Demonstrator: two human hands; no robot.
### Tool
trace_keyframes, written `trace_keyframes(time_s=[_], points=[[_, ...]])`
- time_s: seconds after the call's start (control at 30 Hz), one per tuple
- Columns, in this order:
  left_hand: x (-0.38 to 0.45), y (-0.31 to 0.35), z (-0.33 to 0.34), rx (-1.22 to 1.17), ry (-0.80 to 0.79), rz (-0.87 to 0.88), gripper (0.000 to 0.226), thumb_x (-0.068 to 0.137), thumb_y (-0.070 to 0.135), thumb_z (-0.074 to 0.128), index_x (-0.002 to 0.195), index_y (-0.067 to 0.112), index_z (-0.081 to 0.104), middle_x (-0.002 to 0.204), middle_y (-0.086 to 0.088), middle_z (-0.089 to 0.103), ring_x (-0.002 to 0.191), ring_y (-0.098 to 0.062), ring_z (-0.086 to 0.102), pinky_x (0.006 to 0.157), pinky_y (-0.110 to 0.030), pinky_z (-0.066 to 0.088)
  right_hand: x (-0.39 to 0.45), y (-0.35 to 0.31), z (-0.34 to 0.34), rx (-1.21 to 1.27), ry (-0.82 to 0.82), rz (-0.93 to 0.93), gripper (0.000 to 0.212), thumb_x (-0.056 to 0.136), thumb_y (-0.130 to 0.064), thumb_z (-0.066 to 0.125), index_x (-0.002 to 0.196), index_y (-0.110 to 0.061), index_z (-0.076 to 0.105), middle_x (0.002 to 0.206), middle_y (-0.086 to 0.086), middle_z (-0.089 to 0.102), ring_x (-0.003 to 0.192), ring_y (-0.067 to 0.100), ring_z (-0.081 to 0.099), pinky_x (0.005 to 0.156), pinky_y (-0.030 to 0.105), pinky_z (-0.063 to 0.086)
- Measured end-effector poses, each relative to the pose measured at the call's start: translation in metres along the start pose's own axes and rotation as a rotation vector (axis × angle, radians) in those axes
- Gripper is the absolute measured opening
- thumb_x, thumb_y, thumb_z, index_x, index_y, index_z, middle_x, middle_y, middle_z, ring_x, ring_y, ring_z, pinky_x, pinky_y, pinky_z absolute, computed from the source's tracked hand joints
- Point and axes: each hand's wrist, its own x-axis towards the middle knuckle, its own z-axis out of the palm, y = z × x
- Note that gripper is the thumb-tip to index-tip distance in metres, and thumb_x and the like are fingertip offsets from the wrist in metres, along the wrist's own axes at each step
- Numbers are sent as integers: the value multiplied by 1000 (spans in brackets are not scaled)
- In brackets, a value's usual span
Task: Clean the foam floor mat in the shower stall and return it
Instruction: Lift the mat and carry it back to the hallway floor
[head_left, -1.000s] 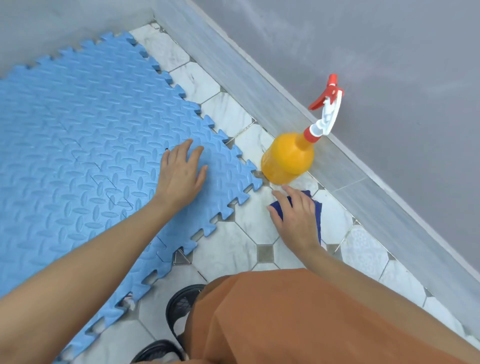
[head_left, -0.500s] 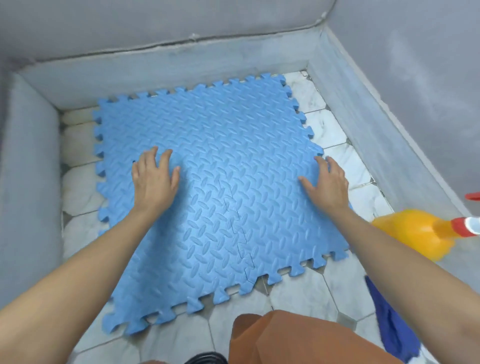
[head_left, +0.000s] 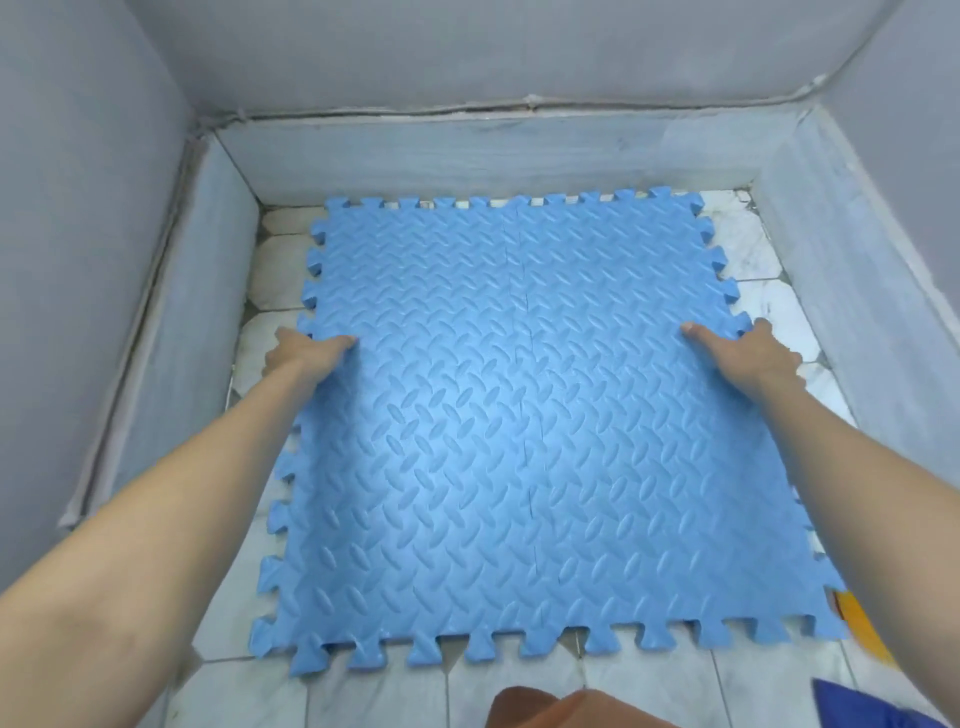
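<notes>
The blue foam floor mat (head_left: 519, 415), with a raised tread pattern and jigsaw edges, fills the middle of the head view over the tiled shower floor. My left hand (head_left: 301, 353) grips its left edge, thumb on top and fingers curled under. My right hand (head_left: 748, 358) grips the right edge the same way. The near part of the mat looks raised off the tiles while its far edge sits close to the back curb.
Grey curbs and walls (head_left: 467, 156) enclose the stall on three sides. White marble tiles (head_left: 769, 306) show around the mat. The yellow spray bottle (head_left: 857, 629) peeks out at the mat's right front corner, and a dark blue cloth (head_left: 862, 701) lies at bottom right.
My hands have gone from lying flat on the mat to gripping its left and right edges. The mat has turned square to the stall and its near side has lifted.
</notes>
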Motion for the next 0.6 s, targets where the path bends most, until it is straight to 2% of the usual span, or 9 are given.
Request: trace_keyframes(time_s=[0.07,0.2,0.27,0.37,0.47,0.53,0.6], points=[[5,3,-7,-234,-87,-130,98,63,58,77,140,12,37,137,-10,48,120,-32,51,93,-45,47,5,1,-10,121,7,38,110,58,-89,54,137,-13,42,138,12,52,133,38,41,110,54,31],[12,-3,-14,-447,-200,-91,98,45,65,83,124,13,57,125,-3,61,110,-24,59,95,-38,47,-7,6,-22,330,152,-8,93,61,-81,58,129,-19,45,129,6,59,123,34,52,107,51,37],[-2,6,-25,-513,-190,-46,76,61,56,80,117,12,57,114,0,62,107,-21,57,91,-33,45,-22,4,-31,379,220,-33,78,70,-74,63,123,-19,46,121,5,63,117,33,55,101,47,41],[-21,24,-48,-518,-98,46,66,75,48,74,124,10,53,116,-1,51,109,-25,53,87,-33,40,-41,-9,-57,483,274,-81,65,77,-64,67,118,-17,49,103,1,60,107,29,57,86,37,39],[-37,49,-75,-568,-47,146,47,79,48,71,104,12,55,114,-9,59,94,-24,54,81,-34,41,-50,-30,-84,558,297,-135,65,78,-60,69,122,-15,49,102,1,56,103,27,54,86,37,37],[-43,67,-94,-610,-25,183,52,77,51,71,105,11,52,118,-9,58,100,-26,54,84,-37,43,-51,-48,-99,590,307,-164,66,79,-59,69,124,-15,48,103,1,54,99,26,52,86,38,37],[-52,88,-113,-622,13,226,64,77,52,71,119,9,50,126,-7,53,113,-27,51,90,-39,41,-47,-66,-113,631,318,-197,65,78,-58,70,122,-15,49,105,3,57,100,27,54,85,39,38]])
